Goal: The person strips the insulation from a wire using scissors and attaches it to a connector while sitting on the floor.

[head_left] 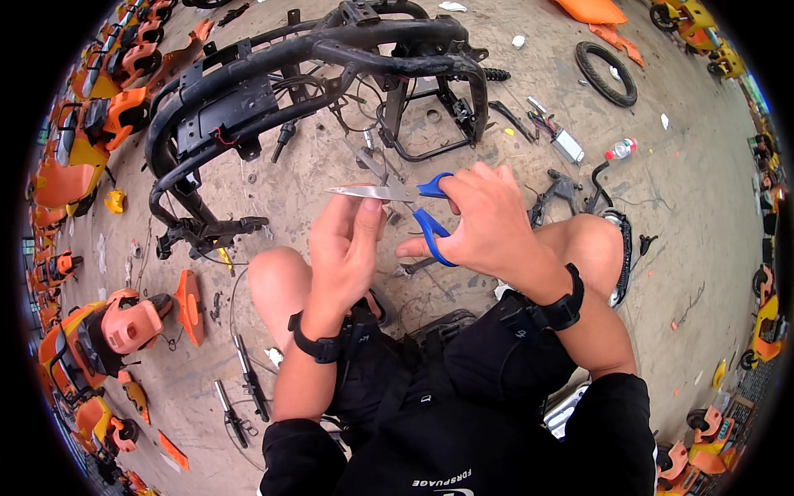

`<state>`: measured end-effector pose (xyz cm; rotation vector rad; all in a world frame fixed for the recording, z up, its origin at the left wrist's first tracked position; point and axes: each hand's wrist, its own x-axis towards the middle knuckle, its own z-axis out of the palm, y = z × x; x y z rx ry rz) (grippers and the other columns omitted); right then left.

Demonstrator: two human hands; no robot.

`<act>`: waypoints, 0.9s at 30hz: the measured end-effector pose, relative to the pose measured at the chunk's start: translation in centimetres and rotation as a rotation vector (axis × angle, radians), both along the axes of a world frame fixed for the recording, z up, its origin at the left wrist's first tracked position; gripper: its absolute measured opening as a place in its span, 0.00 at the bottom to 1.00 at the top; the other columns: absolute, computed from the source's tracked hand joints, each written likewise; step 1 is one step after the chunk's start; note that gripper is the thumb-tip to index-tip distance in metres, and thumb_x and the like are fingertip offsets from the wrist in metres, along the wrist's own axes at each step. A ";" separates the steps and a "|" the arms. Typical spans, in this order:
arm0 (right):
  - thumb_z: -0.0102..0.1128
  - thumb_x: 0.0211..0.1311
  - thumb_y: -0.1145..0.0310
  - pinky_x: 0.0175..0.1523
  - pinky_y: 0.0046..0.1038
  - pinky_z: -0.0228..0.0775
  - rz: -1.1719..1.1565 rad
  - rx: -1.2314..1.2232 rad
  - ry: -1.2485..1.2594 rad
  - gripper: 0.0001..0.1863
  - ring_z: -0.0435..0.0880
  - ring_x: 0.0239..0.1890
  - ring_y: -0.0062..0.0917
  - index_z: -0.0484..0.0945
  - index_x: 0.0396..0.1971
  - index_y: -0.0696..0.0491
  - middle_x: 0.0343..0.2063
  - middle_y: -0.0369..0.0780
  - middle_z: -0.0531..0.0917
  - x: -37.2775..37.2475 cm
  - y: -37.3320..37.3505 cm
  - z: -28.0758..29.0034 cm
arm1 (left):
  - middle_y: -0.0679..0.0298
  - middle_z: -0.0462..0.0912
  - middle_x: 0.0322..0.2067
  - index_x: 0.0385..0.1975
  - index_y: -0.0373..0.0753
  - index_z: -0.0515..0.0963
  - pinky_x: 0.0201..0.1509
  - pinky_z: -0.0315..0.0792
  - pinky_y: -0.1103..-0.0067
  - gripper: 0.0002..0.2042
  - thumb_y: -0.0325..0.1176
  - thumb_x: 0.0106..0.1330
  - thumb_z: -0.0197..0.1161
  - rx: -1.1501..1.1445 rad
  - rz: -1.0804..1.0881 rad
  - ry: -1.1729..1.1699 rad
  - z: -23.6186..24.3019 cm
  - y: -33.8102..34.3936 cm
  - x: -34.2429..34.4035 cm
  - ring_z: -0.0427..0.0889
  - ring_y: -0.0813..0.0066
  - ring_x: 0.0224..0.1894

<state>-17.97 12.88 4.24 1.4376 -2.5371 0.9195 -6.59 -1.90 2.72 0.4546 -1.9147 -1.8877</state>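
Note:
A pair of scissors (376,193) with metal blades and blue handles is held out in front of me, its blades pointing left. My right hand (488,219) is closed on the handles, with the fingers at the upper loop and the thumb at the lower one. The two loops stand apart. My left hand (346,248) pinches a blade, thumb on the near face and fingers behind it. Whether anything thin lies between fingers and blade, I cannot make out. Just beyond the hands stands a black tubular vehicle frame (322,50) with loose cables hanging from it.
Shock absorbers (248,376) lie on the concrete floor at the left. A tyre (605,74), a silver box with wires (567,145) and a plastic bottle (622,149) are at the right. Orange and yellow scooters (124,326) line the sides.

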 end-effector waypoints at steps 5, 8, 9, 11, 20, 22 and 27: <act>0.69 0.28 0.32 0.36 0.29 0.54 -0.019 0.013 0.042 0.38 0.71 0.26 0.28 0.79 0.26 0.55 0.19 0.37 0.74 0.2 0.0 -0.2 | 0.72 0.67 0.18 0.40 0.32 0.72 0.18 0.53 0.89 0.09 0.32 0.71 0.51 -0.047 0.037 -0.006 0.0 0.5 -0.3 0.61 0.90 0.17; 0.69 0.28 0.32 0.35 0.30 0.55 -0.038 0.030 0.057 0.37 0.71 0.25 0.29 0.79 0.23 0.55 0.17 0.38 0.74 0.4 -0.2 -0.3 | 0.73 0.67 0.18 0.39 0.33 0.71 0.18 0.53 0.89 0.08 0.32 0.71 0.51 -0.087 0.039 -0.017 -0.2 0.4 -0.3 0.60 0.90 0.17; 0.69 0.28 0.33 0.35 0.30 0.55 -0.045 0.053 0.060 0.36 0.71 0.24 0.29 0.79 0.21 0.55 0.16 0.39 0.73 0.6 -0.2 -0.2 | 0.73 0.67 0.18 0.38 0.33 0.71 0.18 0.53 0.89 0.08 0.32 0.71 0.51 -0.109 0.039 -0.014 -0.5 0.3 -0.3 0.60 0.90 0.18; 0.69 0.28 0.33 0.34 0.30 0.55 -0.048 0.047 0.088 0.35 0.70 0.21 0.29 0.78 0.17 0.55 0.12 0.39 0.72 0.7 -0.3 0.0 | 0.74 0.66 0.18 0.37 0.33 0.71 0.18 0.53 0.89 0.08 0.32 0.71 0.51 -0.111 0.037 -0.008 -0.6 0.1 -0.2 0.60 0.91 0.18; 0.70 0.31 0.35 0.30 0.28 0.54 -0.025 0.000 0.224 0.31 0.66 0.11 0.28 0.74 0.07 0.52 0.04 0.37 0.66 0.6 -0.1 -0.3 | 0.74 0.64 0.17 0.33 0.32 0.71 0.18 0.50 0.88 0.11 0.34 0.71 0.51 -0.021 -0.004 -0.041 0.4 -0.3 0.0 0.57 0.90 0.17; 0.70 0.31 0.36 0.30 0.28 0.54 -0.016 0.010 0.245 0.31 0.66 0.11 0.27 0.74 0.06 0.51 0.03 0.36 0.66 0.7 -0.2 -0.1 | 0.74 0.63 0.17 0.33 0.32 0.71 0.18 0.49 0.88 0.11 0.34 0.71 0.51 0.015 -0.001 -0.037 0.4 -0.3 0.1 0.56 0.90 0.17; 0.69 0.34 0.37 0.28 0.27 0.53 -0.007 0.002 0.247 0.29 0.65 0.09 0.26 0.74 0.06 0.50 0.03 0.34 0.66 0.6 -0.1 -0.6 | 0.75 0.62 0.17 0.32 0.32 0.70 0.18 0.48 0.87 0.11 0.35 0.71 0.52 0.195 -0.079 -0.045 0.8 -1.0 0.5 0.54 0.90 0.17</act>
